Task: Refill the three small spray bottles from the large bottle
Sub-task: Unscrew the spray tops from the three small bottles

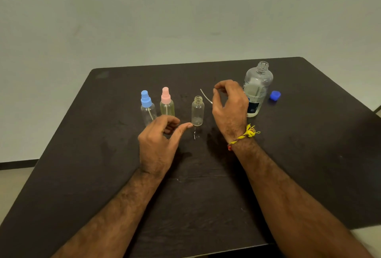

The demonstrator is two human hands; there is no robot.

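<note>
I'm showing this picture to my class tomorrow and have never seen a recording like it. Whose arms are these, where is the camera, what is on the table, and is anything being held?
No machine here: a person wears a camera on the head, looking down at their own two bare arms. On the dark table stand three small spray bottles: one with a blue sprayer, one with a pink sprayer, and an open small bottle with its top off. At the right stands the large bottle, uncapped, its blue cap lying beside it. The right hand holds something with a thin white tube sticking out, probably the removed sprayer; the hand hides the rest. The left hand holds nothing, its thumb tip at the open bottle's base.
</note>
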